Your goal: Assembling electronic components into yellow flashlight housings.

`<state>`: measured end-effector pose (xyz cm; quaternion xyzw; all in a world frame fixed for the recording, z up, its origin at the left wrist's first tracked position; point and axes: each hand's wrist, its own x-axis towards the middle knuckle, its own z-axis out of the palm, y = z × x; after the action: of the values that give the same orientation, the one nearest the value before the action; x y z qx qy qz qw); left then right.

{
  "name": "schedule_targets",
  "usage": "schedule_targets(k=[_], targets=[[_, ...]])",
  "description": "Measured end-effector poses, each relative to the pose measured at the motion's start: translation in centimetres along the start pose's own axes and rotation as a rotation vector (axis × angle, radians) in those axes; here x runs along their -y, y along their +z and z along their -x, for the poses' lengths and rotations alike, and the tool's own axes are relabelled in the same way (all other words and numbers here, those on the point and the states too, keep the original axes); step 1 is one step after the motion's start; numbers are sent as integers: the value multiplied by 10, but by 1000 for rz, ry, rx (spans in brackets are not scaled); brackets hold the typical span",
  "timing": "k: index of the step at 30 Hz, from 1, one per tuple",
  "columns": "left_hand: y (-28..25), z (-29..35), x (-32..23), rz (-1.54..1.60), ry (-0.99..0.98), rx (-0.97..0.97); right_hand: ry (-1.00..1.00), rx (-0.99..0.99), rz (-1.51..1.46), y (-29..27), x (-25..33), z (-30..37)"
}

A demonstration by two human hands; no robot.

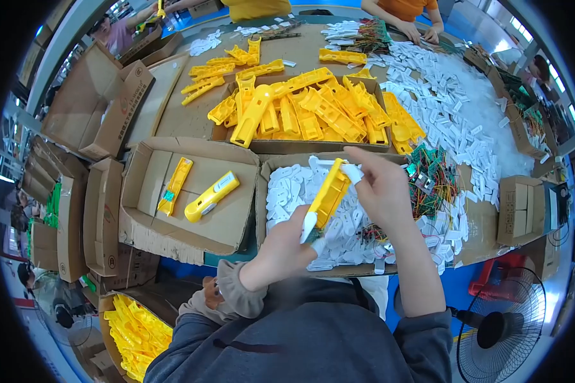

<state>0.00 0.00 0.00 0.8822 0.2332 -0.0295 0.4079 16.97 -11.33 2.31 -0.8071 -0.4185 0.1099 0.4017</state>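
Two parts (214,195) in tray (163,237), one shell (331,195) held: left hand (280,247) low, closed on its near end; right hand (384,193) higher, pinching far end.

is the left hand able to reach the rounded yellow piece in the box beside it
Probably yes: nothing covers the rounded piece, though the left hand is holding a yellow shell.

The held yellow casing (329,203) is smooth, glossy plastic; the open box (166,237), matt cardboard; the grey cuff (236,290), matt cloth.
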Motion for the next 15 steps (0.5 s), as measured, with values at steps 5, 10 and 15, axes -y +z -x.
schedule_targets(k=[5, 10, 15], targets=[[-3, 2, 18, 468, 332, 77, -82, 24, -718, 31, -11, 2], [-6, 16, 37, 342, 244, 102, 257, 75, -1341, 57, 26, 29], [-4, 33, 42, 306, 471, -46, 108, 42, -1446, 64, 51, 48]])
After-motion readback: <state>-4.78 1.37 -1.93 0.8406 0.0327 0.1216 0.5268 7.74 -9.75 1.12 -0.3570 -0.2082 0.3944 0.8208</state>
